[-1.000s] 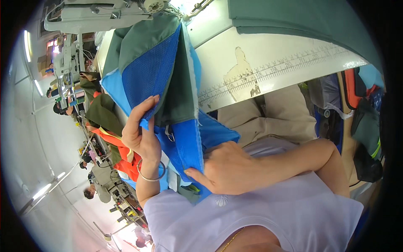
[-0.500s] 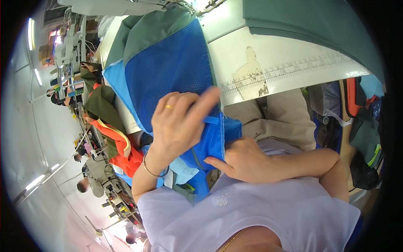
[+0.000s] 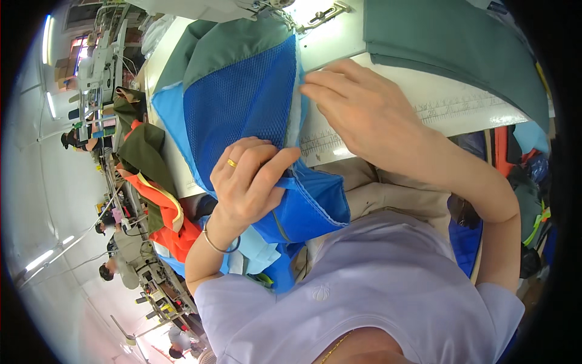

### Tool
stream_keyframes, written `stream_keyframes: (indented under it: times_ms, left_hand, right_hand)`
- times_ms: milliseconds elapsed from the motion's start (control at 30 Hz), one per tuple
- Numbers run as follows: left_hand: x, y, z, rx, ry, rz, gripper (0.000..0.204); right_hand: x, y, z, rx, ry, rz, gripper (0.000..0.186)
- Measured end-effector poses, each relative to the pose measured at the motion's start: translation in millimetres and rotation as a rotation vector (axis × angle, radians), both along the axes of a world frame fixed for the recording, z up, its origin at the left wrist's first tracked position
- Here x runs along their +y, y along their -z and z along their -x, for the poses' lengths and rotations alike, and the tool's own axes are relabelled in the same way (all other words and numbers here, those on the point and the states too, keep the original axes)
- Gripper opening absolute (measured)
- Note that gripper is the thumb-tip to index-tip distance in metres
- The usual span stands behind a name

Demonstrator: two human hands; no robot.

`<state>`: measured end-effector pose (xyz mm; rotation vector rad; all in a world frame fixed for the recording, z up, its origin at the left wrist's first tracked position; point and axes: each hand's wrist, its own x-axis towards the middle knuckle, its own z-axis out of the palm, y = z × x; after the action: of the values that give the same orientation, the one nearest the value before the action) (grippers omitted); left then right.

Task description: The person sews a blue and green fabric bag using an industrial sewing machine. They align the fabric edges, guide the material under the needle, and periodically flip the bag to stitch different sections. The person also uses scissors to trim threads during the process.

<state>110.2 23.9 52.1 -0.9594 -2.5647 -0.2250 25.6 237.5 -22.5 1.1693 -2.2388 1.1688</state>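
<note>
A sewn fabric piece with a blue mesh panel, a grey-green upper part and a bright blue lower part lies over the white table edge, its top end by the sewing machine's needle area. My left hand, wearing a ring and a bracelet, is closed on a fold where mesh meets the bright blue part. Higher up, my right hand has its bent fingertips on the panel's right edge, at a light strip; its thumb is hidden beneath. The bright blue part hangs toward my lap.
The white sewing machine stands at the top, with a metal guide beside it. Folded grey-green fabric covers the table's right side. Olive cloth and orange cloth hang at the left. Other people sit at machines farther left.
My right hand has gone from the lower blue edge up to the mesh panel's right edge. My left index finger has come down onto the fabric. The lower blue part now spreads more open.
</note>
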Motion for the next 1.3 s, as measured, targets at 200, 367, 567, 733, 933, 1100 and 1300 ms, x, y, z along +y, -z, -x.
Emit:
stream_keyframes:
  times_ms: [200,367,567,733,933,1100,1300]
  left_hand:
    - [-2.2,-2.5,4.1,0.032,0.012,-0.017,0.044]
    - [-3.0,1.2,1.8,-0.017,0.054,0.009,0.050]
    - [15.4,10.3,-12.7,-0.166,-0.150,-0.079,0.051]
    - [7.0,-5.1,-6.1,-0.194,-0.212,-0.261,0.043]
    - [9.0,-9.8,-8.8,-0.280,-0.267,-0.327,0.039]
    - [12.8,-8.4,-1.0,-0.198,-0.100,-0.052,0.041]
    - [11.8,13.4,-4.1,-0.194,-0.082,-0.019,0.046]
  right_hand:
    - [-7.4,9.5,10.9,0.222,-0.066,-0.348,0.029]
    - [7.9,5.9,3.4,0.265,-0.008,-0.301,0.033]
    - [11.8,8.0,0.8,0.221,-0.032,-0.275,0.035]
    - [23.3,3.0,-11.7,0.160,-0.087,-0.243,0.035]
    - [21.9,8.8,-23.6,0.247,-0.132,-0.114,0.037]
    - [18.7,17.9,-34.6,0.283,-0.193,-0.190,0.036]
    - [12.5,17.1,-44.6,0.319,-0.111,-0.116,0.029]
